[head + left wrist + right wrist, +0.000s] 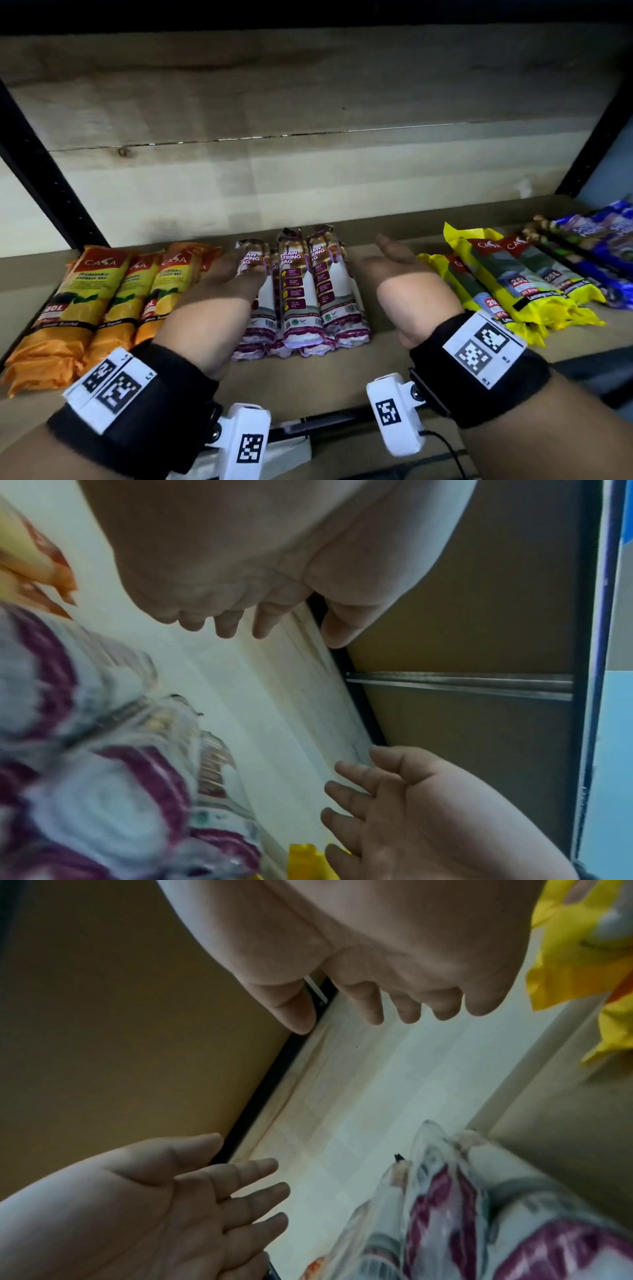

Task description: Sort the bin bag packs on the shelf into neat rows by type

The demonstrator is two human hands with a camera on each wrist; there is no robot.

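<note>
Four groups of bin bag packs are laid on the shelf (383,346), every pack's long axis run front to back, printed faces up; orange packs (102,294) are ranked at far left, their lettering readable from the front edge; white-and-maroon drawstring packs (301,291) are set at centre, side by side and touching, in more than one layer; yellow packs (507,284) lie right of centre, angled slightly leftward at the back; blue packs (596,250) are seen at far right, partly cut off.

The left hand (219,294) is held flat, fingers straight and together, palm turned toward the drawstring group's left flank; contact cannot be told. The right hand (400,277) is likewise flattened, fingers extended, nothing gripped, kept apart from the group's right side, just beside the yellow packs.
</note>
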